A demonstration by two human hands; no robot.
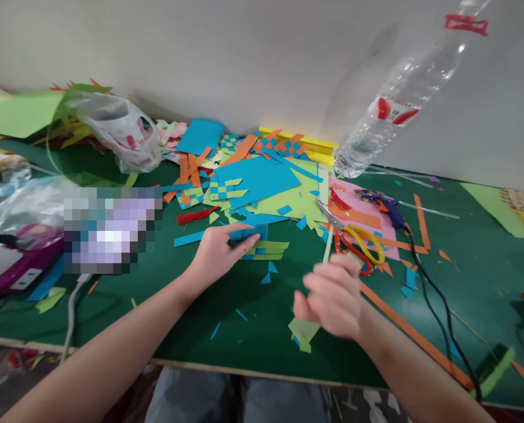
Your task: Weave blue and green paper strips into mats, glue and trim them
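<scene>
My left hand pinches a small blue paper piece between thumb and fingers, close above the table. Light green strips are woven through its lower part and stick out to the right. To the right, my right hand is slightly blurred, its fingers curled in; whether anything is inside them is hidden. A pale green paper scrap lies just below it. Just beyond its knuckles are scissors with yellow and red handles, lying partly open on pink paper.
A clear plastic bottle leans by the wall. A glue gun with a black cord lies at right. Blue sheets, a red tassel, a plastic bag and a pixelated device are around. Scraps litter the green table.
</scene>
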